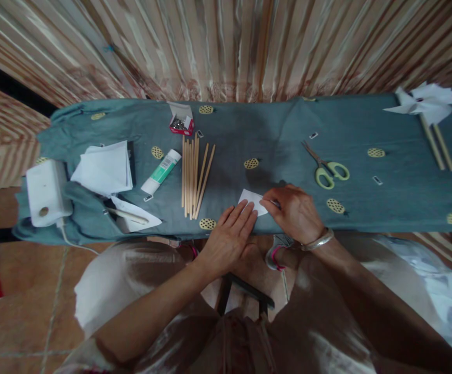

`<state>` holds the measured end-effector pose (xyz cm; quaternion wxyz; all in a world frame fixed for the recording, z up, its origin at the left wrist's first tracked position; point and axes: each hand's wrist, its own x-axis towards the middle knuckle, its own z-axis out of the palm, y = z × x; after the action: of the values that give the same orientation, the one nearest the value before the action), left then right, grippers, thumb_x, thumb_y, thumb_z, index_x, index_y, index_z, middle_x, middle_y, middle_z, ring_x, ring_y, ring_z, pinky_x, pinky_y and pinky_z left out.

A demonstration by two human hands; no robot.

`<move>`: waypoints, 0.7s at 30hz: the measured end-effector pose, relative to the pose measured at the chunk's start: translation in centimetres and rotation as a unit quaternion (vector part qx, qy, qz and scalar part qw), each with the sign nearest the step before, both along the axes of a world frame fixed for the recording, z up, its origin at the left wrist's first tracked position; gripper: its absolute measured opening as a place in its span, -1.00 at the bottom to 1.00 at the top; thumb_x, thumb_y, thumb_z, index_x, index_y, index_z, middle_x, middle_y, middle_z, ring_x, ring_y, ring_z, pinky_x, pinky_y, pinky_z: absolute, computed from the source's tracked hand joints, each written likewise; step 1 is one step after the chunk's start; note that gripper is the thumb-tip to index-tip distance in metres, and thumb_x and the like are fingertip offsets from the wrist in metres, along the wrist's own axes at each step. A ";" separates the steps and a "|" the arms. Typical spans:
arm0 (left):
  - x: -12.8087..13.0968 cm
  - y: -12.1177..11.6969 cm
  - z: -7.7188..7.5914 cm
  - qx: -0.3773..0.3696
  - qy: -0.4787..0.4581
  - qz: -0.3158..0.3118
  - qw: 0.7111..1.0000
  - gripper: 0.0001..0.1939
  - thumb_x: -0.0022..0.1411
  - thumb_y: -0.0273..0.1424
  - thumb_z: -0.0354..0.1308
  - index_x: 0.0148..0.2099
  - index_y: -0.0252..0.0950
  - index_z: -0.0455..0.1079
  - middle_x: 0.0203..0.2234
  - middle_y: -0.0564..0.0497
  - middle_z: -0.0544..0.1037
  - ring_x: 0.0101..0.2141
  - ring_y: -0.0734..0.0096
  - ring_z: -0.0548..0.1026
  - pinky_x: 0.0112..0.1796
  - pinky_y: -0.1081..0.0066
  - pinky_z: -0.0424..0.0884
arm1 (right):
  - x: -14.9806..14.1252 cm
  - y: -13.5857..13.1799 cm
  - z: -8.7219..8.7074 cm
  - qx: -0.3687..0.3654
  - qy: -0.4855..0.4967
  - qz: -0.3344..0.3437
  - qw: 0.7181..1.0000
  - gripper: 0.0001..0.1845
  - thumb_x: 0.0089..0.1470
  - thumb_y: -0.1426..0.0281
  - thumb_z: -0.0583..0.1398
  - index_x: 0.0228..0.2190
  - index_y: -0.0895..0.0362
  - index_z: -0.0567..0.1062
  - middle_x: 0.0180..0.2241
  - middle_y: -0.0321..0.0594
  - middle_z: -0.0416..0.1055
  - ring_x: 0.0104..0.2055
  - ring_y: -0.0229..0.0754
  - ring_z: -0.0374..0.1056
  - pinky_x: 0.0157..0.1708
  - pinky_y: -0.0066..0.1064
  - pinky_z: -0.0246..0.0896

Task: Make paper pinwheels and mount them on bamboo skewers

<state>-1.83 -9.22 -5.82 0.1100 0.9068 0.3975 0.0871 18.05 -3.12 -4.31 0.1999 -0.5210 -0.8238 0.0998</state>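
Note:
A small folded piece of white paper (252, 197) lies near the front edge of the cloth-covered table. My left hand (231, 234) rests flat on its lower left part, fingers stretched out. At the paper's right edge, my right hand (294, 210), with a bracelet at the wrist, is closed with thumb and finger pinched at the corner. Green-handled scissors (324, 169) lie open just beyond my right hand. Left of the paper is a bunch of thin wooden sticks (190, 176). Part of the paper is hidden under my left fingers.
A glue tube (161, 172), a red box of metal pins (181, 124), stacked white paper (105, 169) and a white corded device (47, 192) are on the left. A pencil (128, 215) lies on paper. White pinwheels (428, 104) on sticks lie far right.

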 end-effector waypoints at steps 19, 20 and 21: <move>-3.9 -1.9 0.0 0.028 0.041 -0.002 0.999 -0.40 0.36 -0.39 0.01 0.36 -0.49 0.02 0.31 -0.31 0.19 0.33 0.08 0.10 0.26 0.09 0.12 | 2.5 -1.8 -2.4 0.003 0.120 -0.045 0.992 -0.62 0.27 0.28 0.04 0.03 0.20 0.39 0.06 0.10 0.40 0.14 0.08 0.29 0.17 -0.01 0.12; -4.3 -2.2 -0.1 0.027 0.044 0.001 0.999 -0.39 0.36 -0.38 0.00 0.37 -0.48 0.00 0.31 -0.30 0.19 0.33 0.08 0.09 0.26 0.08 0.11 | 2.6 -1.8 -2.4 0.007 0.121 -0.043 0.992 -0.63 0.28 0.30 0.03 0.01 0.22 0.40 0.06 0.12 0.40 0.14 0.07 0.29 0.17 -0.02 0.12; -4.7 -2.6 -0.2 0.026 0.046 0.004 0.999 -0.38 0.36 -0.39 0.00 0.38 -0.47 -0.02 0.31 -0.30 0.19 0.34 0.08 0.09 0.26 0.06 0.10 | 2.7 -1.8 -2.5 0.009 0.122 -0.042 0.992 -0.64 0.28 0.30 0.03 0.00 0.23 0.40 0.06 0.13 0.40 0.14 0.07 0.29 0.17 -0.02 0.13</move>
<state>-6.53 -11.77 -6.05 0.0677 0.9107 0.4037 0.0558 20.78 -4.95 -6.76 0.3077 -0.5370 -0.7717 0.1467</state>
